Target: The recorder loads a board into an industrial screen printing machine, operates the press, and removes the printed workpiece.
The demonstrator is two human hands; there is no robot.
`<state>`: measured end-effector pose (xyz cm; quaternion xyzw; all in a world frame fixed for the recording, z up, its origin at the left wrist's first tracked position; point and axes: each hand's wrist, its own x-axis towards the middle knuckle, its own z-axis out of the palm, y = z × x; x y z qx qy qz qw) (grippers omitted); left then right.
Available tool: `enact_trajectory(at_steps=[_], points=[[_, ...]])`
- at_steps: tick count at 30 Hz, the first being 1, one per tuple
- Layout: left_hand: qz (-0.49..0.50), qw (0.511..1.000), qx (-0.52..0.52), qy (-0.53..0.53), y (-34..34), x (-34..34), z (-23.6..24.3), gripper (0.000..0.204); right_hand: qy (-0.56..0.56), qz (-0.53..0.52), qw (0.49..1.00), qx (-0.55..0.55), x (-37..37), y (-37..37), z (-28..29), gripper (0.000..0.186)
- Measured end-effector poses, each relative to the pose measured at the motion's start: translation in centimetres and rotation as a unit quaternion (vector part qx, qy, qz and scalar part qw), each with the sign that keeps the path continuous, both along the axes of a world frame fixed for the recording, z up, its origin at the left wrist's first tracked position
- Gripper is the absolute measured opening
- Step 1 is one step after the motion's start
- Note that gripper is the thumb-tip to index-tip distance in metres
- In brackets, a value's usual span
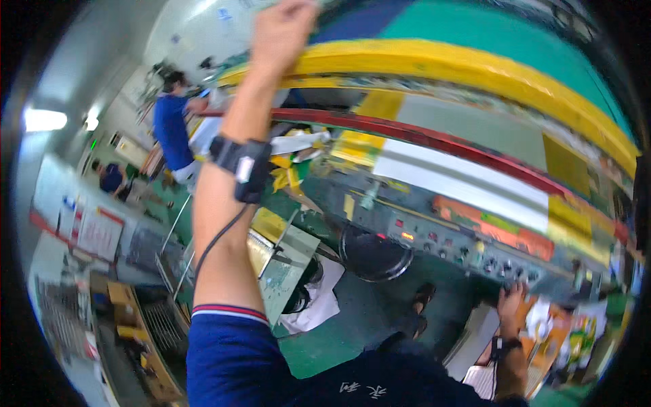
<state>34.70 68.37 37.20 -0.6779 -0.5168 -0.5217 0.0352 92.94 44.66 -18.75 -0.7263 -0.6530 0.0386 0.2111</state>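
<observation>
left hand [283, 30] up at 12 o'clock, fingers curled over yellow bar [475, 64], bar's long axis running toward 3 o'clock. right hand [510, 302] down at 4 o'clock touching control panel [461, 244], fingers kinda blurry, can't tell grip.

Workshop interior, as I see it through the head camera. Floor [352, 319]: painted green, worn. Ceiling light [44, 120]: one bright strip at upper left, on a pale grey wall [81, 61]. Large machine [475, 102]: yellow frame, red rail beneath, green top. Control panel [461, 244]: grey, with small red and lit buttons. Round black stool [375, 254]: before the panel. Small pale-green table [288, 261]: left of the stool. Notice boards [95, 230]: white sheets, red trim, far left. Two people in blue [173, 129]: at the back.
</observation>
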Motion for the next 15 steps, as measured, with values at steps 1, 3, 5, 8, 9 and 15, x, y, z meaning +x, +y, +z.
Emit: enact_trajectory(at_steps=[1,3,5,8,9,15], points=[[0.01,1.0,-0.015,0.015,-1.1,0.6,0.2,0.025,0.061,-0.02,0.998,-0.029,-0.7,0.9,0.0,0.048],[-0.005,0.999,-0.03,-0.015,-2.5,-0.2,0.7,0.025,0.118,-0.039,0.99,-0.06,-1.2,1.2,0.0,0.048],[0.001,1.0,-0.025,-0.018,-3.7,-0.5,1.1,0.025,0.056,-0.053,0.996,-0.054,-1.0,1.5,-0.8,0.047],[0.027,0.999,-0.011,-0.022,-3.7,-0.3,1.7,0.025,0.096,-0.054,0.994,0.017,0.2,2.4,-4.0,0.042],[0.001,1.0,-0.01,-0.024,-3.6,-0.7,1.6,0.024,0.101,-0.043,0.994,0.014,-0.2,2.9,-4.3,0.042],[-0.061,0.996,0.069,0.01,0.1,0.7,1.1,0.029,0.259,-0.112,0.959,0.035,15.7,3.1,-18.8,0.058]])
